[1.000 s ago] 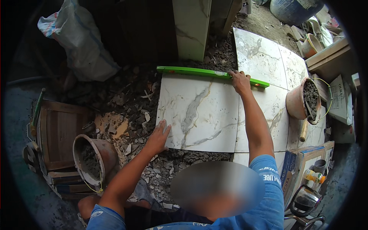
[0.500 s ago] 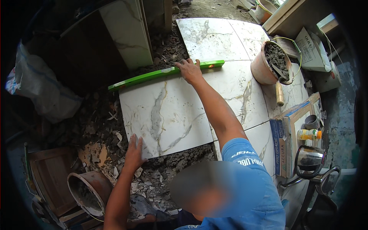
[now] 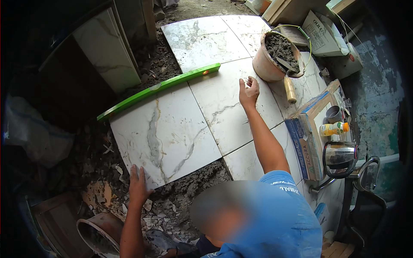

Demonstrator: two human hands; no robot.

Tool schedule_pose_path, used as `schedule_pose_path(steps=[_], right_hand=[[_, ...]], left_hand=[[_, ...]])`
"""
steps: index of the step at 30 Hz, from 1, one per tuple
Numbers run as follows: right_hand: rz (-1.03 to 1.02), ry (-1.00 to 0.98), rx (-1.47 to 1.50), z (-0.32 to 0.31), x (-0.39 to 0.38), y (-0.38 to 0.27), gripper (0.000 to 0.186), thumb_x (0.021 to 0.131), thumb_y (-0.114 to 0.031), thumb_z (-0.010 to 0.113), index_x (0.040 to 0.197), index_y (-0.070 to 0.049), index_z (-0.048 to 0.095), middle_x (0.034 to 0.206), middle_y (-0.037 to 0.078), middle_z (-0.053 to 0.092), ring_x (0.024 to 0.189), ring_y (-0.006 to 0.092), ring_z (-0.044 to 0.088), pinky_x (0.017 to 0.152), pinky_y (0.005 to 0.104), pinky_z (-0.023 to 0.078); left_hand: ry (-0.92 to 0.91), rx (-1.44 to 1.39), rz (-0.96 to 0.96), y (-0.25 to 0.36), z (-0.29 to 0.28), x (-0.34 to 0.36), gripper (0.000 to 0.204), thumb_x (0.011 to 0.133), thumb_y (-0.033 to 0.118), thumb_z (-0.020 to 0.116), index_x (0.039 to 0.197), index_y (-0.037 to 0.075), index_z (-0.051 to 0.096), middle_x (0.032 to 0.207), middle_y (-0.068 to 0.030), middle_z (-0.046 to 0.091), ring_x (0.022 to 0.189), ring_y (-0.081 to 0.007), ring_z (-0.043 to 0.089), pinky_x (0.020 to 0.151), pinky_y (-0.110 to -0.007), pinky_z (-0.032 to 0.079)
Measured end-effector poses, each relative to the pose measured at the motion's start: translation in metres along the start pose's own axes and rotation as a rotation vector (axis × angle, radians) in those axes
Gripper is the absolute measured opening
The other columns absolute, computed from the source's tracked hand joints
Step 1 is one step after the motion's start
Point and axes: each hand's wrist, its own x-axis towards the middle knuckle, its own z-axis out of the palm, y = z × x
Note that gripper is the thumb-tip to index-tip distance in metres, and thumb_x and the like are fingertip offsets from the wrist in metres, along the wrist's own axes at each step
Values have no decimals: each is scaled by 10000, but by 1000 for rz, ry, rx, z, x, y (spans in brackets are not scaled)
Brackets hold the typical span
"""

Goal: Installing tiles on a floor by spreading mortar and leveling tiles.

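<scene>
My left hand rests with outstretched fingers on the near left edge of a white, grey-veined floor tile. Dark wet mortar shows beneath the tile's near edge. Along its far edge lies a green spirit level, with no hand on it. My right hand hovers over the neighbouring tile, fingers loosely bent and apart, holding nothing. Just beyond it stands a bucket of grey mortar. A trowel leans in that bucket, its wooden handle pointing toward me.
A second bucket sits at the lower left among rubble. A tile box at the right carries a cup and a juice bottle. Spare tiles lean at the far left, near a white sack.
My right hand has let go of the spirit level and moved right toward the mortar bucket. The left hand stays at the tile's edge. The whole view has shifted.
</scene>
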Motion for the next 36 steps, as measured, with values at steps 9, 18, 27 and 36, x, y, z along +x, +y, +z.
schedule_pose_path(steps=[9, 18, 27, 36], right_hand=[[38, -208, -49, -41, 4, 21, 454, 881, -321, 683, 1171, 22, 611, 1136, 192, 645, 1025, 297, 636, 903, 387, 491], [-471, -441, -188, 8, -114, -12, 431, 827, -247, 724, 1170, -13, 610, 1237, 188, 565, 1157, 372, 529, 974, 433, 450], [-676, -667, -240, 27, -162, -51, 439, 859, -283, 670, 1245, -90, 587, 1370, 160, 504, 1305, 318, 444, 1055, 437, 368], [-886, -470, -359, 144, -54, -131, 446, 892, -208, 610, 1333, -234, 554, 1293, 59, 574, 1275, 258, 478, 1055, 456, 350]], left_hand=[[-2, 70, 34, 1, -3, 2, 1131, 514, 197, 932, 1459, 7, 341, 1546, -288, 220, 1436, -429, 244, 1150, -422, 308], [-33, 103, 17, 3, -4, 4, 1127, 536, 205, 924, 1478, 30, 329, 1553, -266, 216, 1403, -431, 293, 1129, -432, 334], [-48, 144, 20, 5, -7, 8, 1099, 554, 260, 920, 1461, 15, 349, 1540, -273, 234, 1384, -437, 311, 1128, -443, 328], [-58, 176, -25, 20, -16, 16, 971, 585, 265, 912, 1379, -31, 438, 1465, -305, 324, 1320, -450, 386, 1087, -449, 380]])
